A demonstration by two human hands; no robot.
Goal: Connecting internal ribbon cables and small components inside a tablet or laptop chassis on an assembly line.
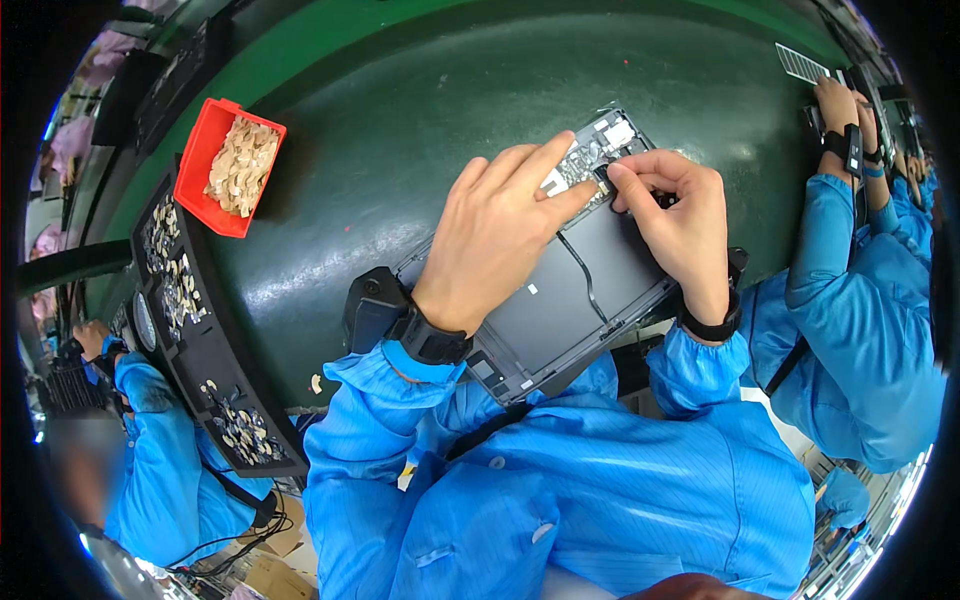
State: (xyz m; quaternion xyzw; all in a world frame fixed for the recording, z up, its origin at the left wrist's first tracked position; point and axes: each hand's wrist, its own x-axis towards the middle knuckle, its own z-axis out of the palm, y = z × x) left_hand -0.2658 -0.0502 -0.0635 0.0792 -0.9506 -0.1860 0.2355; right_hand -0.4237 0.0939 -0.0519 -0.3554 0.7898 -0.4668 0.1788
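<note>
A dark grey laptop base (540,325) lies slanted on the green bench before me, its inside facing up. At its far end a circuit board (592,150) shows silver and white parts, and a black cable (582,268) runs down the panel from there. My left hand (500,225) lies over the left side of the base, fingers spread, with thumb and forefinger at the board. My right hand (680,205) is closed in a pinch over the board's right part. Something small and dark is at its fingertips, too hidden to name.
A red bin (208,165) of tan pieces stands at the far left of the green bench (400,90). Nearer, a black tray (205,350) holds many small dark and pale parts. Co-workers in blue sleeves (830,225) work at both sides; one person's hands are at the far right.
</note>
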